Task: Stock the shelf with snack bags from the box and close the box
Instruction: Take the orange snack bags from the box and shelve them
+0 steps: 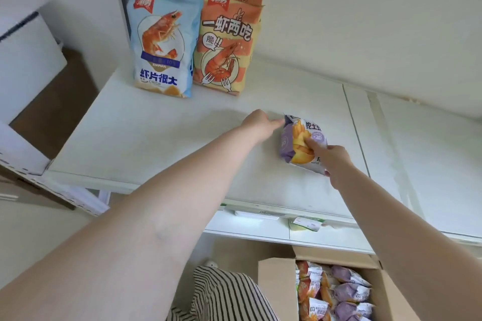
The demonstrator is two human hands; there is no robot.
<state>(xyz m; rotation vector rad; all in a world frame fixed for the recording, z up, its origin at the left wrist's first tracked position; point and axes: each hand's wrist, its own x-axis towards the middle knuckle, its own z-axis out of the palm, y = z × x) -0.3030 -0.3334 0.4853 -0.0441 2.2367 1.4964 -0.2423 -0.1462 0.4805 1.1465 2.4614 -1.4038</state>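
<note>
- The small purple-and-white snack bag printed with yellow chips (pixel 303 144) stands on the white shelf board (pixel 161 138), right of the middle and well apart from the bags at the back.
- The left hand (pixel 259 124) reaches to the bag's upper left corner; its fingertips are pinched together on that corner, the rest of the hand loosely curled.
- The right hand (pixel 335 161) holds the bag's lower right side, the thumb pressed onto the printed front and the other fingers hidden behind the bag.
- At the back left of the shelf stand a row of tall light-blue shrimp-cracker bags (pixel 163 44) and, just beside it, a row of orange-and-cream shrimp snack bags (pixel 227 41), upright and touching each other.
- The open brown cardboard box (pixel 276 284) sits below the shelf edge at lower right, flaps up, packed with more small purple and orange snack bags (pixel 339 292).
- A black-and-white striped garment (pixel 227 297) shows just left of the box.
</note>
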